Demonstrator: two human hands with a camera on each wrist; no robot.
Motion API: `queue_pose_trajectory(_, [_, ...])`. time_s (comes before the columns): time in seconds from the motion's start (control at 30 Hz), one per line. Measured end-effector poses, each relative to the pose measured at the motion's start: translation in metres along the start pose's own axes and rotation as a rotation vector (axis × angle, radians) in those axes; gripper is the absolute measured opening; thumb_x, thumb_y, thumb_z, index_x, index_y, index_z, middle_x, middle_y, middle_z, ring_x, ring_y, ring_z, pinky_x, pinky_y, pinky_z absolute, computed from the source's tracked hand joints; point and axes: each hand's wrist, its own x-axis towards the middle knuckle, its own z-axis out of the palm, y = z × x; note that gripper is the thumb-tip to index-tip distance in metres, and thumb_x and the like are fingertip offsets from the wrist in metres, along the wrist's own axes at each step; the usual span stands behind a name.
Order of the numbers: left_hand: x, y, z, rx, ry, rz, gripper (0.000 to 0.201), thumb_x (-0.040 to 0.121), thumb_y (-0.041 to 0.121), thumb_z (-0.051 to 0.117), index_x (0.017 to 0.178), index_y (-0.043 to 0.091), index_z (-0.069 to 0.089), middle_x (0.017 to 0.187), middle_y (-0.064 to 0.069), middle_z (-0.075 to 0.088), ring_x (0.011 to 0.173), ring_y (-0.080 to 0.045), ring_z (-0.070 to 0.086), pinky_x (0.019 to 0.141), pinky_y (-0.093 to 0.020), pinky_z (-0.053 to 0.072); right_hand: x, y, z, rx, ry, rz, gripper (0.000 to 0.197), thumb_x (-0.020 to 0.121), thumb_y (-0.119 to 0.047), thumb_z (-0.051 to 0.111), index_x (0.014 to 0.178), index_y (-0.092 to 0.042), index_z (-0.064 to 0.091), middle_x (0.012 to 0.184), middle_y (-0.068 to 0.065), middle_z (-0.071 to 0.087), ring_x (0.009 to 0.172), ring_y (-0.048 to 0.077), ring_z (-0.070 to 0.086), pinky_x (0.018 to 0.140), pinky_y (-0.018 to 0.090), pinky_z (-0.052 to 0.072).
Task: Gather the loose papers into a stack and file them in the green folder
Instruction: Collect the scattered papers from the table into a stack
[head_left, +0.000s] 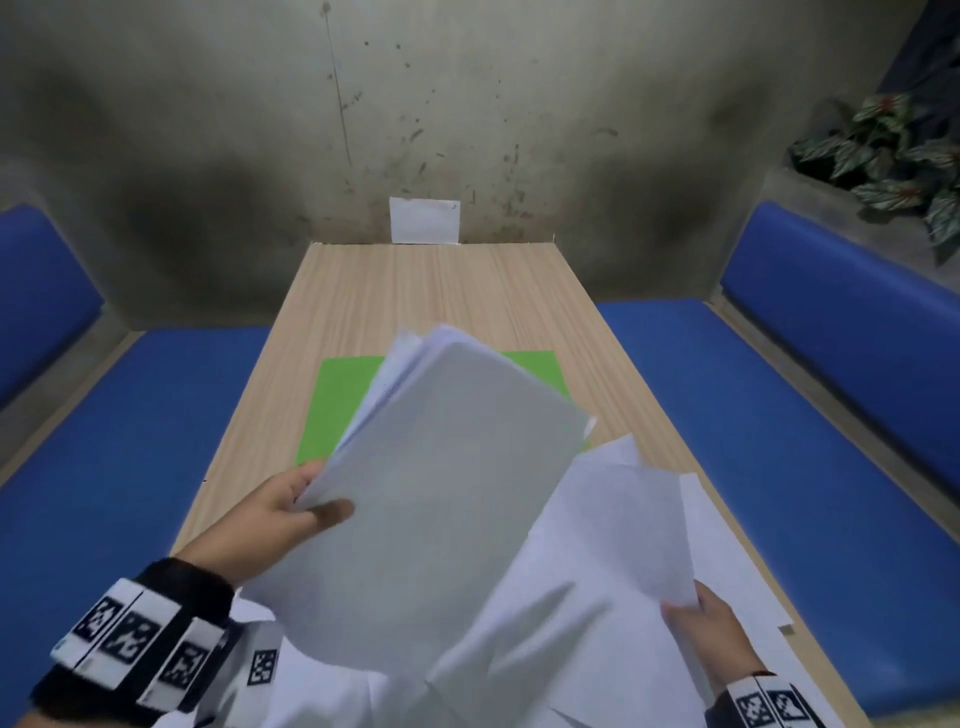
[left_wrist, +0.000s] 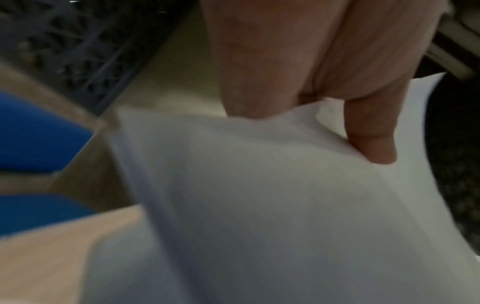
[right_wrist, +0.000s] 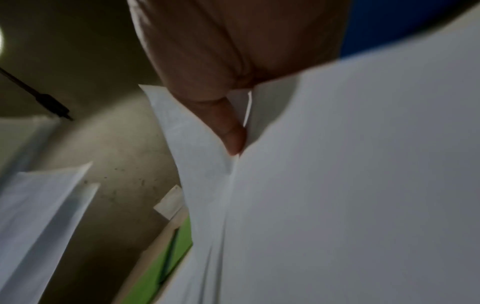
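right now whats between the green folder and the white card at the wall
Only bare wooden table lies between the green folder and white card, seen in the head view.

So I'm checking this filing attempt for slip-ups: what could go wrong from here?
The bundle of papers in the left hand is fanned at its far end, so sheets might slide out. The right hand pinches its sheets only at a corner; they could crease or drop short of the green folder.

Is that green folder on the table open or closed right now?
Cannot tell. The green folder lies flat on the table, mostly hidden behind the papers gripped by the left hand.
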Motion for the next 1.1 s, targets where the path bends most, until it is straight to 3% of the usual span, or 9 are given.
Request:
queue_pose_trajectory(0.17, [-0.02, -0.009, 0.016, -0.506, 0.068, 0.006, 0.025, 0.073, 0.017, 0.062, 0.094, 0.017, 0.075, 0.105, -0.012, 0.073, 0.091, -0.027, 0.071, 0.078, -0.037, 0.059, -0.01, -0.005, 0.039, 0.268, -0.08, -0.031, 0.042, 0.079, -0.001, 0.067, 0.12, 0.0, 0.058, 0.114, 0.021, 0.067, 0.102, 0.034, 0.064, 0.098, 0.055, 0.046])
queue_pose_trajectory(0.43, [-0.019, -0.065, 0.057, -0.493, 0.189, -0.166, 0.095, 0.033, 0.043, 0.09, 0.115, 0.005, 0.06, 0.106, -0.017, 0.072, 0.096, -0.035, 0.069, 0.075, -0.037, 0.059, -0.057, -0.047, 0.075, 0.365, -0.451, -0.164, 0.027, 0.08, -0.003, 0.065, 0.107, -0.003, 0.061, 0.074, 0.006, 0.073, 0.058, 0.007, 0.072, 0.047, 0.017, 0.053])
queue_pose_trajectory(0.57, [-0.024, -0.078, 0.066, -0.485, 0.199, -0.199, 0.08, 0.039, 0.044, 0.087, 0.107, 0.009, 0.063, 0.101, -0.014, 0.074, 0.093, -0.033, 0.07, 0.082, -0.043, 0.055, -0.064, -0.055, 0.078, 0.387, -0.499, -0.004, 0.025, 0.097, -0.026, 0.044, 0.109, -0.011, 0.06, 0.088, 0.0, 0.07, 0.094, 0.018, 0.066, 0.057, 0.008, 0.051])
queue_pose_trajectory(0.67, [-0.028, -0.079, 0.07, -0.352, 0.328, -0.147, 0.028, 0.076, 0.028, 0.073, 0.099, 0.015, 0.064, 0.091, -0.004, 0.077, 0.08, -0.016, 0.073, 0.069, -0.029, 0.058, -0.069, -0.057, 0.079, 0.438, -0.536, -0.044, 0.074, 0.058, -0.07, 0.069, 0.112, -0.02, 0.062, 0.107, -0.001, 0.074, 0.106, 0.017, 0.065, 0.092, 0.031, 0.05])
queue_pose_trajectory(0.73, [-0.032, -0.073, 0.069, -0.262, 0.4, -0.066, 0.012, 0.085, 0.014, 0.063, 0.093, 0.022, 0.063, 0.081, 0.01, 0.077, 0.077, -0.006, 0.071, 0.063, -0.019, 0.057, -0.068, -0.058, 0.079, 0.344, -0.506, -0.201, 0.099, 0.031, -0.064, 0.085, 0.113, -0.014, 0.062, 0.102, -0.003, 0.076, 0.099, 0.013, 0.069, 0.084, 0.022, 0.054])
queue_pose_trajectory(0.87, [-0.044, -0.055, 0.069, -0.077, 0.466, 0.117, 0.045, 0.078, 0.01, 0.071, 0.098, 0.043, 0.047, 0.092, 0.031, 0.066, 0.084, 0.015, 0.06, 0.069, -0.021, 0.047, -0.072, -0.07, 0.075, 0.308, -0.486, -0.339, 0.058, 0.06, -0.029, 0.084, 0.11, -0.006, 0.064, 0.083, -0.005, 0.078, 0.077, 0.004, 0.073, 0.057, 0.007, 0.052])
queue_pose_trajectory(0.97, [-0.046, -0.054, 0.068, -0.099, 0.505, 0.182, 0.081, 0.065, 0.009, 0.081, 0.114, 0.051, 0.031, 0.109, 0.034, 0.056, 0.086, 0.027, 0.052, 0.071, -0.013, 0.047, -0.076, -0.07, 0.077, 0.295, -0.531, -0.393, 0.082, 0.038, -0.044, 0.089, 0.108, -0.01, 0.065, 0.089, -0.002, 0.078, 0.081, 0.009, 0.073, 0.06, 0.011, 0.054])
queue_pose_trajectory(1.03, [-0.048, -0.057, 0.065, -0.152, 0.462, 0.168, 0.093, 0.064, 0.002, 0.082, 0.125, 0.047, 0.028, 0.11, 0.048, 0.052, 0.093, 0.023, 0.056, 0.071, -0.005, 0.05, -0.083, -0.073, 0.081, 0.265, -0.56, -0.426, 0.076, 0.04, -0.044, 0.09, 0.104, -0.01, 0.067, 0.094, 0.002, 0.077, 0.087, 0.014, 0.073, 0.064, 0.015, 0.055])
queue_pose_trajectory(1.1, [-0.05, -0.06, 0.064, -0.228, 0.432, 0.145, 0.065, 0.06, 0.008, 0.085, 0.112, 0.033, 0.054, 0.105, 0.023, 0.07, 0.093, -0.001, 0.067, 0.067, -0.01, 0.054, -0.086, -0.074, 0.082, 0.258, -0.58, -0.464, 0.063, 0.05, -0.038, 0.09, 0.101, -0.007, 0.069, 0.097, 0.007, 0.077, 0.091, 0.021, 0.072, 0.067, 0.02, 0.056])
